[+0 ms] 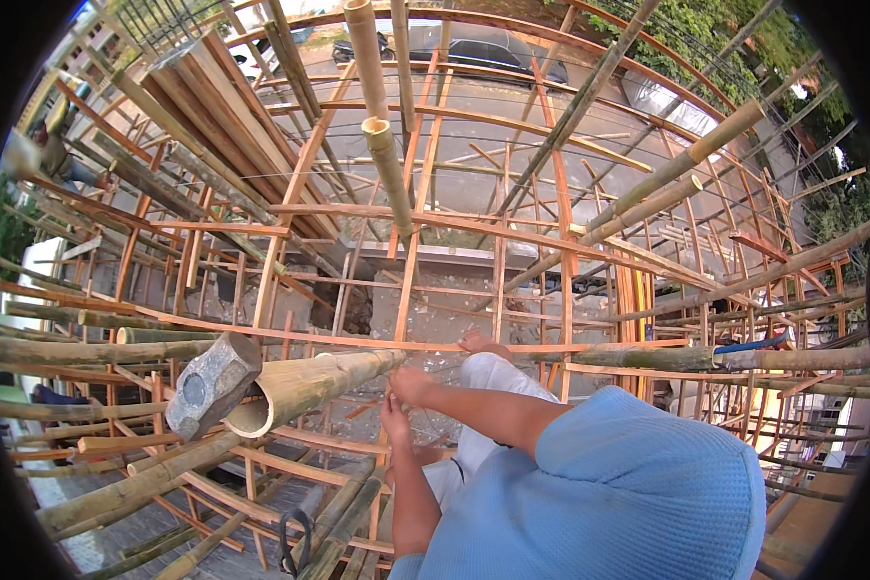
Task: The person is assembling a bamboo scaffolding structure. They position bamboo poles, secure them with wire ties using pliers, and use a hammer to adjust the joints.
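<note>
A thick upright bamboo pole [304, 384] rises close to me, with its hollow top toward my view. Against that top end sits a grey metal sledgehammer head [213, 387]; its handle is hidden. Beside the pole's lower part, below a long wooden strip [435, 345], my two hands are close together. My right hand [413, 386] is closed near the pole. Just under it is my left hand [393, 420], its fingers pinched together. Whatever they grip is too small to make out. A bare foot [476, 340] rests by the wooden strip.
Bamboo poles and reddish timber battens form a scaffold lattice all around, with the ground far below. Stacked planks [222, 116] lean at upper left. Another upright bamboo pole [387, 169] stands ahead. A dark car [483, 53] is on the road beyond. A black strap [297, 541] hangs near the bottom.
</note>
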`<act>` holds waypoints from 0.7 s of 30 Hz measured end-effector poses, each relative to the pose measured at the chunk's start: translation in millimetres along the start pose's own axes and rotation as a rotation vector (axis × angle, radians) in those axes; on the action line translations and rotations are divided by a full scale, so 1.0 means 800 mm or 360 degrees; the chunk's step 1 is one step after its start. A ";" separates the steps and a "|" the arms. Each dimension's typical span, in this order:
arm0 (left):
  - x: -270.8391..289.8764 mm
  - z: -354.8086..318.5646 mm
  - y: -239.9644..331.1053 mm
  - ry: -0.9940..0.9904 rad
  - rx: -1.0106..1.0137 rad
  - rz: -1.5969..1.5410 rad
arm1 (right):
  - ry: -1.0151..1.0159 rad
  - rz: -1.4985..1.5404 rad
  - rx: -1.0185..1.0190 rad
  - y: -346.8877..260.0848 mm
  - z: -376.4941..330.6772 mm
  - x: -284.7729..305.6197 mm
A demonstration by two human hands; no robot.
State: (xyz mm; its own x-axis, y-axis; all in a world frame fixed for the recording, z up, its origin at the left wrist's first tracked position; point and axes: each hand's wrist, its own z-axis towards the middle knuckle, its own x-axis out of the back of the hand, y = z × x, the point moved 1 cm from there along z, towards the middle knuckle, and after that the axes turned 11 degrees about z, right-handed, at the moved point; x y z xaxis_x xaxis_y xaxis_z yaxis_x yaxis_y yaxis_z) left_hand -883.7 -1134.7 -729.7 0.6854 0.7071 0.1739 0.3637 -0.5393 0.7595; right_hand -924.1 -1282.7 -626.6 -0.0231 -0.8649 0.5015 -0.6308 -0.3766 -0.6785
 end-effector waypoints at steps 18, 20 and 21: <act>0.045 0.065 0.043 -0.0466 0.0333 -0.0258 | -0.0109 0.0716 -0.0209 0.056 0.034 0.004; 0.033 0.051 0.063 -0.0277 0.0266 0.0021 | 0.0280 0.0658 -0.0129 0.078 0.021 0.001; 0.017 0.044 0.080 -0.0221 0.0241 0.0184 | 0.0498 0.0643 -0.0128 0.099 0.004 0.007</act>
State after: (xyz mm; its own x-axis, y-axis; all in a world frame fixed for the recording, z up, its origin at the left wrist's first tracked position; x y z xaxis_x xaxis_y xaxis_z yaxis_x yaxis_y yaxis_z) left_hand -829.1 -1175.8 -701.0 0.8042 0.5728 0.1584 0.3611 -0.6827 0.6353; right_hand -971.6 -1318.6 -679.4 -0.5005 -0.7905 0.3531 -0.5809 0.0042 -0.8140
